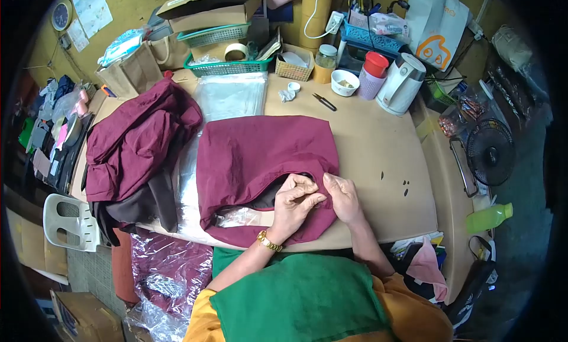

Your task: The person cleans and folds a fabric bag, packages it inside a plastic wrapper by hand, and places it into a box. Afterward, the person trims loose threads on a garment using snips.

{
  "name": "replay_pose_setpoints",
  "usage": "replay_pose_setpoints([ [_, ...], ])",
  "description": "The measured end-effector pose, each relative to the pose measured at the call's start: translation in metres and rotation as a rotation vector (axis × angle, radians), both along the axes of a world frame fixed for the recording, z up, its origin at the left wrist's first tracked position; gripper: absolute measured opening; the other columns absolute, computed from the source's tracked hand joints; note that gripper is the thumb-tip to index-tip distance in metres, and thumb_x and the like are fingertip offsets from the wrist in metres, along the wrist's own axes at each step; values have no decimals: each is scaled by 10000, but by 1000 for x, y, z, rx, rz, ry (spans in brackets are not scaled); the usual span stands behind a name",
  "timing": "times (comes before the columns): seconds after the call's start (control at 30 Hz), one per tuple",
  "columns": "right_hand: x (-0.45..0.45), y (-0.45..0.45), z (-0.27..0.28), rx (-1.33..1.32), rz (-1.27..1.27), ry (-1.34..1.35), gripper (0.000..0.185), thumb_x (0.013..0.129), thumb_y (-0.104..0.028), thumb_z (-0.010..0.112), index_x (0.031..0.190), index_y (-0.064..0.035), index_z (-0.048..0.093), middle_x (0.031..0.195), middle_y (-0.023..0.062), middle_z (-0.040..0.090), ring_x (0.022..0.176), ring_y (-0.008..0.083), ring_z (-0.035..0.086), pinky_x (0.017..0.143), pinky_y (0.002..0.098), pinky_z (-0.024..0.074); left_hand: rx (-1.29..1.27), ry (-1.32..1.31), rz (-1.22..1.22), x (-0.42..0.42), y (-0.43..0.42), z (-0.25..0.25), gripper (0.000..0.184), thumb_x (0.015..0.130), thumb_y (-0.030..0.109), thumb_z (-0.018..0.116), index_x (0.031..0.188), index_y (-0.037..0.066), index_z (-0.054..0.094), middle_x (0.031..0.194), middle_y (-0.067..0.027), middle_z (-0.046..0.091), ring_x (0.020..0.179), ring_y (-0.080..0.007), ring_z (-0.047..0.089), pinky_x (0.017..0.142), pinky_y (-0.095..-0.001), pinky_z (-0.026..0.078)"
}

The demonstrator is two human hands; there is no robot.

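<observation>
A maroon garment point(266, 141) lies folded on the brown table in front of me, its opening showing a dark lining and a clear plastic piece. My left hand point(294, 203), with a gold watch point(269, 241) on the wrist, is pinched at the right edge of that opening. Close beside it, my right hand point(343, 199) pinches the garment's edge. What sits between the left fingertips is too small to make out. A second maroon garment point(136, 141) with dark lining is heaped at the left.
Clear plastic bags point(231, 96) lie behind the folded garment. Small black snips point(324, 102), a white bowl point(344, 82) and a kettle point(402, 85) stand toward the back. Green baskets point(228, 68) line the wall. A white stool point(71, 224) is at the left, a fan point(490, 151) at the right.
</observation>
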State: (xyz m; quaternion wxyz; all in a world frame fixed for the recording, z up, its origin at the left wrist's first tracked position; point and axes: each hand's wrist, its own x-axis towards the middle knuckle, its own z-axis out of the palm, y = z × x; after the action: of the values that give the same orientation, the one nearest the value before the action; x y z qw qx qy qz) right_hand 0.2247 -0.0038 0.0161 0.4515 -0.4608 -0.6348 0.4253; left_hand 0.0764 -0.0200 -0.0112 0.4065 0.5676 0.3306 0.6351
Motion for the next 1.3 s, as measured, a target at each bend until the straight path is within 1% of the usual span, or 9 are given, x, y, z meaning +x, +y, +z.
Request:
replay_pose_setpoints([
  [0.17,-2,-7,17,10,-15,-73,514,1049,-372,427,715,18,456,612,109,382,602,168,382,569,368,366,-295,-161,-97,7,-10,7,167,778,24,806,847,-33,666,906,-36,571,813,-92,511,677,-238,420],
  [0.33,-7,-4,8,103,-20,-244,531,1044,-376,413,736,47,503,650,193,470,584,332,482,583,431,385,260,538,299,-10,-7,20,152,772,29,760,755,23,610,709,-125,537,583,-295,529,506,-377,409],
  [0.5,-10,-8,8,57,0,-344,507,1034,-363,439,744,46,510,699,206,485,615,380,504,594,452,392,305,631,409,-34,-15,24,126,772,-2,730,764,36,610,658,-111,493,571,-270,520,511,-375,407],
  [0.67,27,11,15,379,-397,-659,191,940,-149,576,831,-1,628,816,184,582,777,375,584,718,465,455,38,552,659,-117,-38,6,322,911,52,640,645,28,460,593,-54,361,548,-195,419,523,-359,300],
  [0.77,26,17,42,703,-718,-605,81,888,-79,582,892,-22,640,882,171,604,844,367,586,781,443,466,-1,961,683,-122,-53,58,381,775,293,815,891,29,565,838,-130,568,828,-310,567,677,-408,444],
  [0.9,14,3,23,177,149,-524,132,840,-39,567,949,-22,639,971,176,613,941,376,589,866,468,455,-242,1056,575,-121,-64,24,458,745,265,822,1008,15,542,856,-152,588,874,-353,609,746,-440,489],
  [1.1,10,34,2,504,-324,-814,113,836,-90,616,923,-25,646,980,152,613,891,370,595,819,478,461,-440,821,335,-119,-66,46,196,784,83,697,887,28,538,611,-135,540,551,-288,571,570,-400,458],
  [1.23,-31,-7,16,189,229,-446,173,839,-193,687,777,-40,635,864,139,655,774,332,651,691,434,510,-340,675,306,-94,-64,52,177,813,86,697,796,21,534,562,-108,531,484,-205,533,507,-347,426],
  [1.3,-50,-20,20,-52,431,-442,267,834,-179,732,971,20,619,878,164,695,839,279,698,736,396,535,-270,607,274,-86,-63,39,185,822,83,697,774,21,529,558,-104,528,476,-175,517,492,-339,418],
])
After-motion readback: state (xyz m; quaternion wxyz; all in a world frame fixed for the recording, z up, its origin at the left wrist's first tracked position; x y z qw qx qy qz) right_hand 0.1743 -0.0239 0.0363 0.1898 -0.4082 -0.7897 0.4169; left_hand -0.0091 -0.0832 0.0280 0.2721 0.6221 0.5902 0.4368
